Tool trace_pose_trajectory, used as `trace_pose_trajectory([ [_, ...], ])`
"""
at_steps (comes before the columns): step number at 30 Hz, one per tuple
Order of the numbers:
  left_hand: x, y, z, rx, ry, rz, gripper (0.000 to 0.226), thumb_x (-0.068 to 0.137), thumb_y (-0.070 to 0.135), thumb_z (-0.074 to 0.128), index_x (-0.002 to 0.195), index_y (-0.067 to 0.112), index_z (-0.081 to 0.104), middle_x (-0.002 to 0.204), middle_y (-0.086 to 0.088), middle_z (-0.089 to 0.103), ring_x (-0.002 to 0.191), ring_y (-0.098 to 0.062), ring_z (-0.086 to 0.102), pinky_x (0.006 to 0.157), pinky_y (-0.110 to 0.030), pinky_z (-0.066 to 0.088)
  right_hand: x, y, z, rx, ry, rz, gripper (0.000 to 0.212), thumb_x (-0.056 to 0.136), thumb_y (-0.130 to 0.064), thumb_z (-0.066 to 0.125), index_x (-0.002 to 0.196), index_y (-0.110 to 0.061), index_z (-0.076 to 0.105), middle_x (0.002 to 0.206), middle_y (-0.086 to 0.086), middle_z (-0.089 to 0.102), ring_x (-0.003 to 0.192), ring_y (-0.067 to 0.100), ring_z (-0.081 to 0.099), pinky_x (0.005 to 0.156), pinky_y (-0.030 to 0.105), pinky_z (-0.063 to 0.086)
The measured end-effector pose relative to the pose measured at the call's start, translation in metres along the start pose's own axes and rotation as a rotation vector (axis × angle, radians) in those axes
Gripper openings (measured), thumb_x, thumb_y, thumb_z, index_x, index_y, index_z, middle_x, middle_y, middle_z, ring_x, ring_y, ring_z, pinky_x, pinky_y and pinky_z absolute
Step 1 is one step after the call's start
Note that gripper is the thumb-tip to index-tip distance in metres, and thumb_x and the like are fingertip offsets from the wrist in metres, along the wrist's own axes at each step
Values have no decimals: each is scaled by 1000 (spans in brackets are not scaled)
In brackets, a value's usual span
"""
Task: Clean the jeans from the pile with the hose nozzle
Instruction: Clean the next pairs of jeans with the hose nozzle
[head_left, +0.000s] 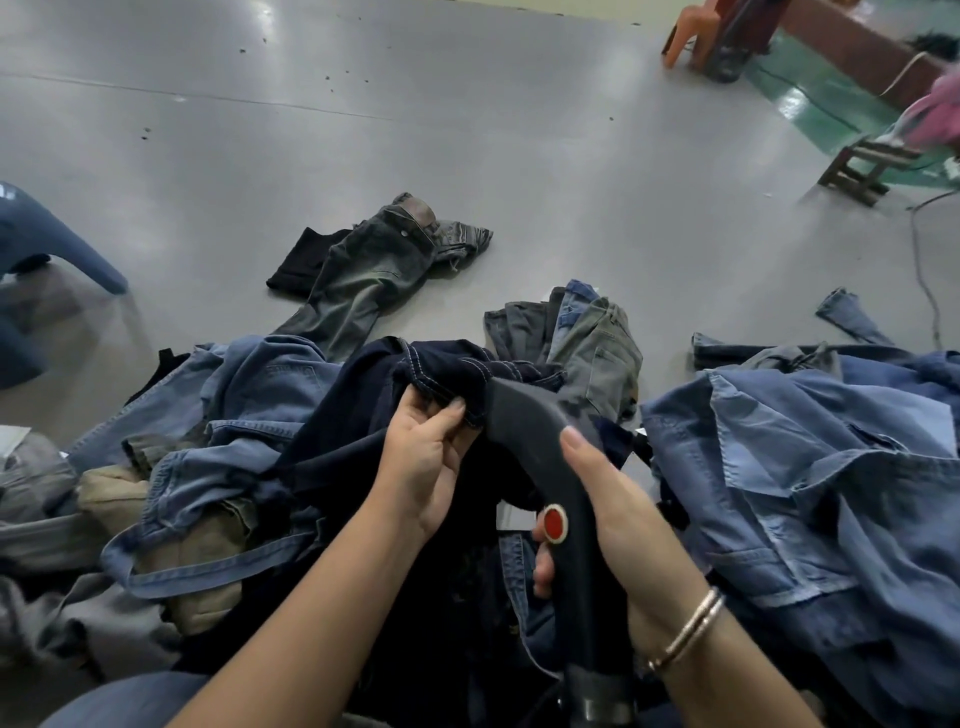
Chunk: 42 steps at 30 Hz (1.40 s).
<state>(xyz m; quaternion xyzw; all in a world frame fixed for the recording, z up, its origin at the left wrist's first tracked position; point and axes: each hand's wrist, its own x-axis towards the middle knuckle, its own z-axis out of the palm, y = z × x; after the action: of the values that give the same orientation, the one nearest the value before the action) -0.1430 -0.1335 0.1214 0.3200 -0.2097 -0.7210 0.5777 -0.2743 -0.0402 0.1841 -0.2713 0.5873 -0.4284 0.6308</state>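
Atop the heaped pile (779, 441), the left hand (423, 462) pinches a stitched hem of the dark jeans (395, 395) while the right hand (608, 512) grips the hose nozzle (530, 421), its tip touching that hem. The pinch looks light: suction could drag the hem loose, or catch neighbouring denim

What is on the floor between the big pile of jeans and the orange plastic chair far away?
In the head view, faded grey-green jeans lie spread on the grey floor beyond the pile. Past them it is bare up to the orange plastic chair.
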Motion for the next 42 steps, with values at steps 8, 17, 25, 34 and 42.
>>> trace_pose_trajectory([
  [8, -4, 3, -4, 50, -58, -87, 33, 88, -10, 43, 104, 13, 61, 87, -3, 74, 77, -14, 71, 64, -24, 57, 32, -24, -5, 191, 114, -69, 57, 86, -55, 59, 109, -3, 56, 56, 7, 54, 38, 21, 49, 42, 28, 47],
  [17, -27, -11, -11, -46, -353, -361, 45, 76, 3, 50, 121, 5, 59, 98, -22, 66, 72, -32, 63, 63, -39, 52, 44, 11, 12, 10, 206, -350, 45, 76, -59, 62, 103, -24, 64, 64, -2, 59, 50, 20, 56, 50, 37, 54],
  [25, -4, 27, -11, 512, -225, -658, 103, 59, 92, 35, 113, 11, 71, 109, -14, 71, 93, -25, 71, 68, -32, 56, 39, 15, 8, -122, 179, -541, 60, 78, -60, 59, 127, -25, 54, 55, 0, 55, 41, 22, 51, 42, 30, 48],
  [34, -12, 1, 0, 284, 167, -406, 23, 97, 11, 47, 110, -1, 62, 106, -24, 66, 84, -29, 65, 80, -37, 54, 37, 17, 4, 17, 169, -520, 56, 75, -58, 62, 114, -18, 57, 66, 9, 65, 38, 23, 52, 38, 26, 46],
  [42, -15, 14, -2, 125, 42, -20, 27, 94, 3, 41, 103, 14, 63, 101, -9, 71, 93, -20, 67, 90, -35, 53, 21, 7, -16, 202, 63, -343, 83, 66, -63, 72, 109, 5, 54, 72, 20, 62, 39, 24, 51, 42, 27, 46],
])
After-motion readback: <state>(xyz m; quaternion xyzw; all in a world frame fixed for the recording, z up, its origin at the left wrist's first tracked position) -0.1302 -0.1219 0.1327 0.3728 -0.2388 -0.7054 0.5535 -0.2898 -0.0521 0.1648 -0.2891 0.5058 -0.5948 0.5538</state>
